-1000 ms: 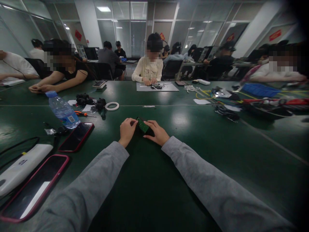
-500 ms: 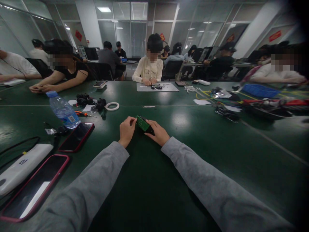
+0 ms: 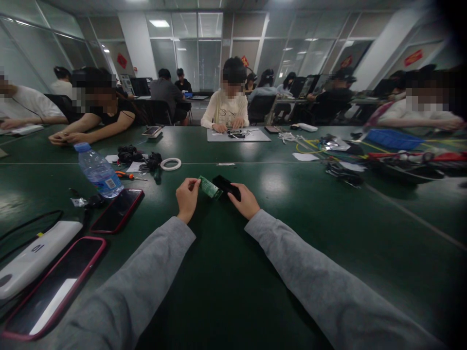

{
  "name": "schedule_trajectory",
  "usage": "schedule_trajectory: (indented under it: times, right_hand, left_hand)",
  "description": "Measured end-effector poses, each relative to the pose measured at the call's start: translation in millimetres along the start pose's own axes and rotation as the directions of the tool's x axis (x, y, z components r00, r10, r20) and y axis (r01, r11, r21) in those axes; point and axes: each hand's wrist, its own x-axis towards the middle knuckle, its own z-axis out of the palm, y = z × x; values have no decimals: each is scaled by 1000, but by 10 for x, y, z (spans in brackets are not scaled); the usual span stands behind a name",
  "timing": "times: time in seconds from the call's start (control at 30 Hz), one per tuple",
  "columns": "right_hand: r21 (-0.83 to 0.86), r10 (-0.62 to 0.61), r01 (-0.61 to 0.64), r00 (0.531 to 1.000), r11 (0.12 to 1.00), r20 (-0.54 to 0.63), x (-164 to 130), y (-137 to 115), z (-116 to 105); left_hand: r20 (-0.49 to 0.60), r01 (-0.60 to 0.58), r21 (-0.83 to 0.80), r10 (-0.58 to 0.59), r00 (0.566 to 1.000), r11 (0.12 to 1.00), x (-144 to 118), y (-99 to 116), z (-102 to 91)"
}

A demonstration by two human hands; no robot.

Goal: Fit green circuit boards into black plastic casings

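My left hand (image 3: 187,198) pinches one end of a small green circuit board (image 3: 210,187) and holds it just above the green table (image 3: 233,272). My right hand (image 3: 245,200) grips a black oblong part (image 3: 226,186) right beside the board. The board and the black part sit apart, side by side, with only a narrow gap between them. Both grey sleeves reach in from the bottom of the view.
A water bottle (image 3: 98,170), two phones in red cases (image 3: 117,210) (image 3: 51,287) and a white power bank (image 3: 34,257) lie at my left. A tape ring (image 3: 170,164), black parts and an orange screwdriver lie further out. Several people sit around; cables and a blue tray (image 3: 392,138) are right.
The green board has come off the black part: my left hand drew it to the left while my right hand kept the black part. The camera tilted slightly.
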Motion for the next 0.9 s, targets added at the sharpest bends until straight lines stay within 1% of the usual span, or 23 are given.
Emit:
schedule_trajectory:
  times: [0.13, 0.23, 0.3, 0.37, 0.5, 0.57, 0.67, 0.73, 0.8, 0.83, 0.9]
  right_hand:
    - [-4, 34, -34, 999, 999, -31, 8, 22, 3]
    - [-2, 52, -53, 995, 999, -81, 13, 30, -4]
    - [0, 53, -53, 993, 999, -104, 13, 41, -6]
    - [-2, 41, -42, 993, 999, -111, 11, 58, -2]
    - [3, 33, -33, 995, 999, -99, 5, 93, 23]
    - [16, 51, -50, 996, 999, -78, 4, 109, 40]
    - [27, 53, -52, 998, 998, -29, -4, 183, 36]
    - [18, 38, -37, 999, 999, -23, -27, 328, -28]
    - [-12, 40, -41, 998, 999, -49, -85, 594, -194]
    - [-38, 58, -61, 996, 997, -71, -133, 773, -326]
    - [-115, 126, -142, 982, 983, -139, -274, 1199, -695]
  left_hand:
    - [49, -45, 16, 44, 998, 999, -17, 20, 16]
    - [53, -72, 21, 71, 996, 997, -20, 7, 29]
    - [51, -69, 13, 68, 996, 998, -16, -15, 33]
    - [50, -42, 3, 42, 998, 999, -7, -44, 35]
    - [60, 66, 12, -67, 996, 998, 20, -104, 42]
    - [71, 108, 5, -108, 992, 994, 34, -132, 49]
    - [51, 141, -37, -139, 989, 989, 53, -177, 64]
    - [25, 173, -59, -171, 985, 983, 65, -210, 73]
    - [10, 210, -67, -210, 978, 975, 74, -241, 80]
    - [2, 227, -68, -227, 974, 972, 78, -253, 83]
    - [-7, 244, -70, -245, 970, 967, 82, -271, 86]
